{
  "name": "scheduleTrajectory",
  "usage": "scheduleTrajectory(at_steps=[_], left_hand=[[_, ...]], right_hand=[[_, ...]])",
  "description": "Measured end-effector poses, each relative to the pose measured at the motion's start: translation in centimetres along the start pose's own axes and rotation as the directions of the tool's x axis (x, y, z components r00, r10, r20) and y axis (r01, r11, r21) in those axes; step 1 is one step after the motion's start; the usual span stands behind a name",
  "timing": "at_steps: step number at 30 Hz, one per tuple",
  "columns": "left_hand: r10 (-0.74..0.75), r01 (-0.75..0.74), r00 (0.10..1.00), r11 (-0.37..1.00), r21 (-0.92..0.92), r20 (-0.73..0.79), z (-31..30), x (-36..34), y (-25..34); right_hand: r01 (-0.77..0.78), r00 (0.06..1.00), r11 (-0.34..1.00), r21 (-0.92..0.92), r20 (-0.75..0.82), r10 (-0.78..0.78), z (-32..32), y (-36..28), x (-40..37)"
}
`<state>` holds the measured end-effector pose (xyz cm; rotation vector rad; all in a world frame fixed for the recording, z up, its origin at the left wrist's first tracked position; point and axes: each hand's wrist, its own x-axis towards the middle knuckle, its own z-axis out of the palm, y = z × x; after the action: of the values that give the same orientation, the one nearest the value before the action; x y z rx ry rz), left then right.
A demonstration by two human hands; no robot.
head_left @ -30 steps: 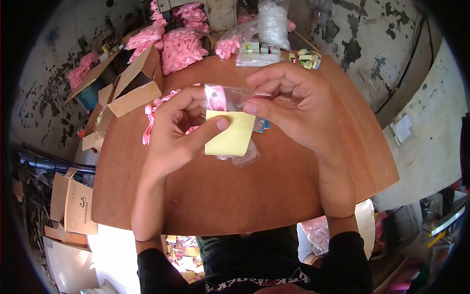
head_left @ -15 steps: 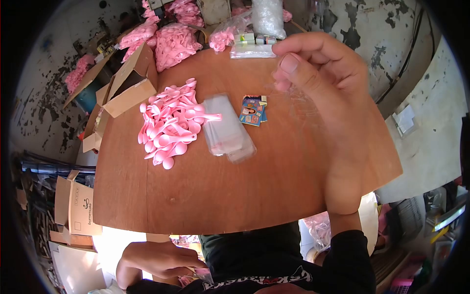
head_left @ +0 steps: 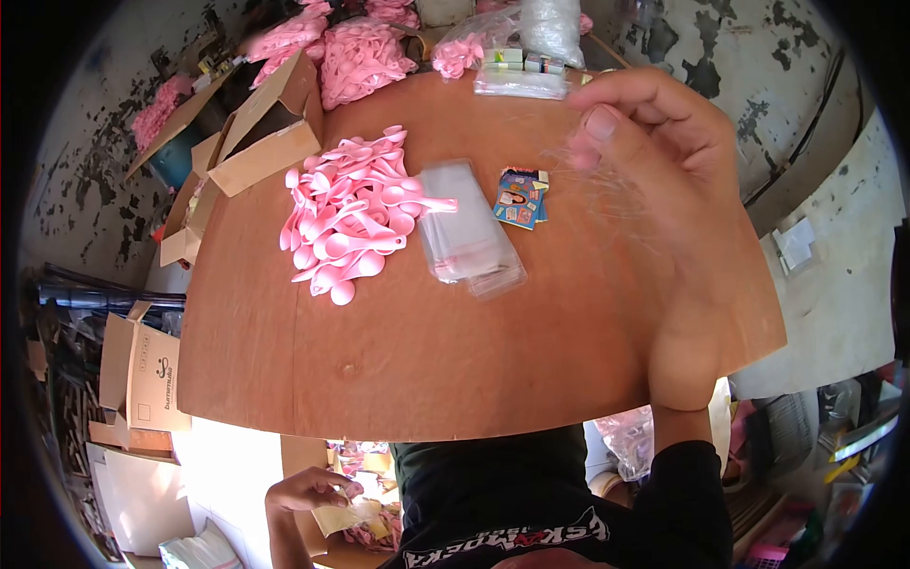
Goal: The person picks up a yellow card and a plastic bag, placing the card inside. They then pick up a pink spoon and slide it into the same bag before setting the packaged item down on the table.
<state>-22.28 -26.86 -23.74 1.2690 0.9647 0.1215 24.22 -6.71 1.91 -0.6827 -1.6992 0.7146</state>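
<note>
Raised over the table's right side, my right hand (head_left: 664,142) has its thumb and fingers closed; faint clear streaks show beside it, too blurred to identify. My left hand (head_left: 308,491) is below the table's front edge, fingers pinched, with something pale and translucent at the fingertips that I cannot make out. Pink plastic spoons (head_left: 351,209) lie in a pile on the left of the brown table (head_left: 474,370). Flat clear plastic bags (head_left: 464,228) lie beside them, touched by one spoon. Small blue printed cards (head_left: 518,201) are stacked right of the bags.
An open cardboard box (head_left: 270,156) stands at the table's left edge. Bagged pink items (head_left: 365,62), a clear plastic bundle (head_left: 550,33) and a clear packet (head_left: 519,83) are at the back. Another carton (head_left: 142,370) sits lower left; an open box with pink items (head_left: 374,531) is below.
My left hand has moved away from my body, to the left of the shirt, over the open box. My right hand stays raised and closed. The whole view has shifted slightly.
</note>
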Motion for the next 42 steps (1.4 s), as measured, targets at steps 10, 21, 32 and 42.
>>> scheduleTrajectory(at_steps=[10,21,32,42], left_hand=[[-0.096,-0.084,0.780,0.963,-0.255,-0.619,-0.6,4.7,-18.0],[-0.233,0.303,0.467,0.948,-0.093,-0.853,3.1,13.4,-36.6],[-0.208,0.323,0.022,0.927,-0.190,-0.978,1.6,8.3,-32.7],[0.224,0.169,-0.886,0.971,0.167,-0.405,-4.4,-4.7,-10.0]], right_hand=[[0.058,0.998,0.998,-0.005,0.011,-0.058,0.8,-0.6,-0.5],[0.090,0.938,0.939,-0.332,0.344,0.032,3.4,5.3,-2.4],[0.167,0.957,0.826,-0.539,0.290,-0.004,4.6,17.1,-8.2],[0.251,0.966,0.837,-0.486,0.077,-0.246,3.7,17.6,-8.0]])
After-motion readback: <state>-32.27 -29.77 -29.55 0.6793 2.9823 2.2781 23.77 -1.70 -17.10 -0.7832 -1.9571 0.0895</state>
